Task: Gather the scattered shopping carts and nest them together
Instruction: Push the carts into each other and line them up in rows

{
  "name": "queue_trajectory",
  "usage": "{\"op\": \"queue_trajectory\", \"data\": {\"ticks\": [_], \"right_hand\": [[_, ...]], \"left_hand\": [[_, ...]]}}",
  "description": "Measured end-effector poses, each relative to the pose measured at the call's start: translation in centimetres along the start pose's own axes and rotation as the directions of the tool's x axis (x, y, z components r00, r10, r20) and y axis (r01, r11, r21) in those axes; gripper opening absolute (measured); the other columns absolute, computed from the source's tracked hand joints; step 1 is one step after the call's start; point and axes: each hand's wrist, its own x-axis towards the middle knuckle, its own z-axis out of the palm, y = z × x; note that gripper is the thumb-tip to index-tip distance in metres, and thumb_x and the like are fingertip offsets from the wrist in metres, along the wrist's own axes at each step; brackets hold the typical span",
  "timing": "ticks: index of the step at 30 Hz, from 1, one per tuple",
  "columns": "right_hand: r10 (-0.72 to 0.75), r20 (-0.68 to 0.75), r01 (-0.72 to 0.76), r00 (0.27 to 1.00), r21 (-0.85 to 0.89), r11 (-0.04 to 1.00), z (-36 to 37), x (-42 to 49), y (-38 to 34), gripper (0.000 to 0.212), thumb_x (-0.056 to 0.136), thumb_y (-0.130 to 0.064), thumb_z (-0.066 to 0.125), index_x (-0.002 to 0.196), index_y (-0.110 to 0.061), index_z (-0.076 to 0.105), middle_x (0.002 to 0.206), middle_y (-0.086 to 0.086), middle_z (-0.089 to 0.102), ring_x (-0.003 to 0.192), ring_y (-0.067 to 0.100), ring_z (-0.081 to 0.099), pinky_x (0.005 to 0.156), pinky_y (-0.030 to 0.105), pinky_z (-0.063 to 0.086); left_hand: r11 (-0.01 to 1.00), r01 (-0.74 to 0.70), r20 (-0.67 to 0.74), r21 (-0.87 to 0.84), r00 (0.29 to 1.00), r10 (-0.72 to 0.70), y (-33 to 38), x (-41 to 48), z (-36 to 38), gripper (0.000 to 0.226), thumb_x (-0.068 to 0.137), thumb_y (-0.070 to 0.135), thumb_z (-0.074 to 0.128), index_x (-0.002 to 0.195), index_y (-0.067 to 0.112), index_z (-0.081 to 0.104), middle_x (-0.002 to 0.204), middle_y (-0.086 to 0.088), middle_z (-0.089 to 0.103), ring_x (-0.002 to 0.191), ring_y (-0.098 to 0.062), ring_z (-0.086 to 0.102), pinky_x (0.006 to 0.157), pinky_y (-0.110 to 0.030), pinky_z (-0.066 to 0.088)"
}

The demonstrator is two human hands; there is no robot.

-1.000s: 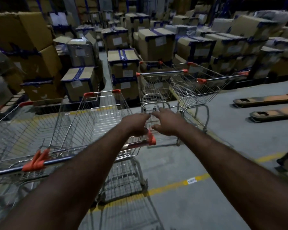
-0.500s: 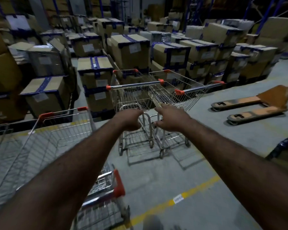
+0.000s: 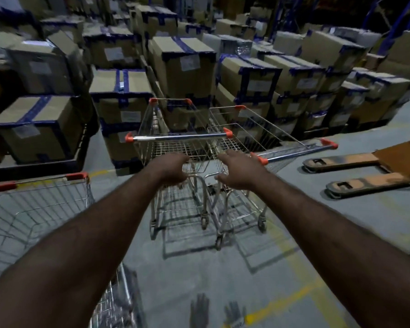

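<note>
Carts: two stand side by side straight ahead of you on the floor (image 3: 329, 233), close against the taped cardboard boxes (image 3: 182, 67). The left cart (image 3: 178, 138) is square to you and the right cart (image 3: 298, 150) is angled toward the pallet jack forks (image 3: 365, 171); whether the baskets touch or overlap, can't tell. Your left grip (image 3: 173, 169) and right grip (image 3: 237, 171) hover short of the handles holding nothing, left fingers loosely bent, right fingers spread. A third cart (image 3: 33, 209) sits at your lower left, apart from the pair.
</note>
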Motion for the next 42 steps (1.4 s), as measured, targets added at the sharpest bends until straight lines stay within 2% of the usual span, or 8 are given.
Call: {"op": "queue_trajectory", "data": {"ticks": [5, 11, 16, 24, 28, 32, 38, 42], "right_hand": [[-0.107, 0.016, 0.107, 0.994, 0.012, 0.994, 0.8, 8.7, 2.7, 0.076, 0.094, -0.055, 0.059, 0.158, -0.028, 0.028, 0.166, 0.005, 0.024, 0.151, 0.029, 0.025, 0.118, 0.064, 0.023], [-0.226, 0.031, 0.227, 0.974, -0.036, 0.973, 1.1, 18.9, 6.5, 0.07, 0.092, -0.058, 0.059, 0.152, -0.029, 0.039, 0.156, 0.006, 0.042, 0.144, 0.029, 0.038, 0.118, 0.063, 0.022], [-0.264, 0.109, 0.267, 0.958, -0.019, 0.963, 1.7, 26.0, 8.6, 0.073, 0.092, -0.057, 0.06, 0.153, -0.027, 0.035, 0.16, 0.008, 0.034, 0.147, 0.032, 0.033, 0.117, 0.063, 0.025], [-0.249, 0.24, 0.242, 0.938, 0.06, 0.968, 6.0, 33.9, 8.3, 0.088, 0.091, -0.049, 0.067, 0.16, -0.022, 0.019, 0.166, 0.013, 0.02, 0.15, 0.035, 0.027, 0.119, 0.054, 0.025], [-0.186, 0.283, 0.185, 0.941, 0.029, 0.982, 7.9, 37.1, 7.7, 0.091, 0.09, -0.045, 0.066, 0.161, -0.027, 0.012, 0.169, 0.01, 0.01, 0.148, 0.035, 0.032, 0.114, 0.05, 0.037], [-0.173, 0.335, 0.199, 0.926, -0.043, 0.979, 8.5, 40.0, 6.2, 0.065, 0.088, -0.03, 0.06, 0.151, -0.035, 0.041, 0.162, 0.005, 0.031, 0.138, 0.033, 0.044, 0.104, 0.053, 0.046], [-0.115, 0.318, 0.138, 0.941, -0.053, 0.989, 8.0, 44.5, 4.5, 0.056, 0.088, -0.026, 0.062, 0.142, -0.037, 0.051, 0.148, 0.003, 0.047, 0.123, 0.027, 0.053, 0.09, 0.046, 0.05], [-0.098, 0.329, 0.137, 0.939, -0.098, 0.986, 7.7, 46.5, 4.4, 0.061, 0.086, -0.029, 0.062, 0.146, -0.035, 0.048, 0.159, 0.002, 0.038, 0.134, 0.03, 0.048, 0.103, 0.053, 0.047]], "left_hand": [[0.995, 0.092, -0.001, 0.044, 0.996, -0.092, -2.0, 6.2, 0.9, 0.074, 0.088, 0.024, 0.068, 0.154, 0.024, 0.034, 0.153, -0.007, 0.045, 0.132, -0.026, 0.051, 0.102, -0.041, 0.05], [0.973, 0.222, -0.022, 0.062, 0.975, -0.221, -3.1, 13.6, 0.6, 0.086, 0.085, 0.026, 0.07, 0.157, 0.025, 0.023, 0.158, -0.006, 0.036, 0.138, -0.027, 0.043, 0.103, -0.04, 0.045], [0.947, 0.313, 0.015, 0.071, 0.949, -0.315, -5.0, 17.6, 1.7, 0.085, 0.082, 0.026, 0.068, 0.156, 0.021, 0.026, 0.16, -0.009, 0.033, 0.144, -0.03, 0.033, 0.112, -0.048, 0.04], [0.904, 0.382, 0.104, 0.192, 0.908, -0.406, -10.6, 22.5, 3.2, 0.089, 0.085, 0.026, 0.066, 0.16, 0.023, 0.017, 0.168, -0.008, 0.014, 0.154, -0.032, 0.011, 0.123, -0.056, 0.017], [0.895, 0.378, 0.124, 0.235, 0.902, -0.414, -14.6, 24.6, 3.8, 0.088, 0.083, 0.025, 0.068, 0.158, 0.023, 0.022, 0.166, -0.009, 0.02, 0.153, -0.032, 0.015, 0.121, -0.056, 0.022], [0.9, 0.372, 0.161, 0.227, 0.897, -0.411, -18.6, 27.0, 3.6, 0.082, 0.084, 0.022, 0.065, 0.157, 0.027, 0.028, 0.164, -0.01, 0.026, 0.148, -0.031, 0.028, 0.116, -0.051, 0.034], [0.916, 0.346, 0.285, 0.202, 0.874, -0.393, -22.7, 32.1, 1.7, 0.082, 0.078, 0.037, 0.067, 0.153, 0.038, 0.034, 0.161, -0.007, 0.034, 0.13, -0.031, 0.053, 0.102, -0.046, 0.049], [0.926, 0.316, 0.28, 0.206, 0.888, -0.365, -23.6, 33.9, 1.4, 0.068, 0.079, 0.037, 0.066, 0.145, 0.033, 0.048, 0.146, -0.009, 0.05, 0.119, -0.031, 0.059, 0.097, -0.043, 0.052]]}}
